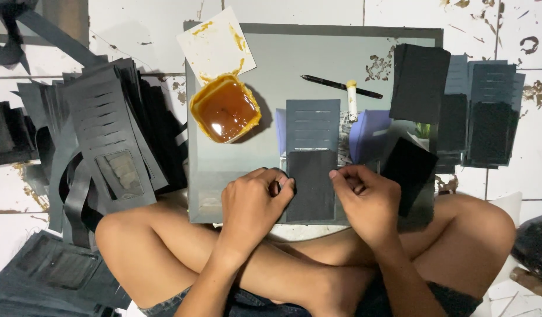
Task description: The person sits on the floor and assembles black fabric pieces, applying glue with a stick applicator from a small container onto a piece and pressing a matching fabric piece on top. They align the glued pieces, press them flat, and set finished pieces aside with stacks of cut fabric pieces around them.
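Note:
A dark rectangular piece (310, 182) lies on the grey board (271, 64) across my lap, below a grey slotted card panel (312, 124). My left hand (253, 202) pinches the piece's left edge with thumb and fingers. My right hand (365, 196) pinches its right edge. Both hands press the piece flat against the board.
A square tub of brown glue (225, 109) sits on the board beside a glue-stained white card (216, 44). A black pen (340, 86) and a small white stick (352, 98) lie behind the panel. Stacks of slotted dark panels (109, 141) are at left, more pieces (476, 111) at right.

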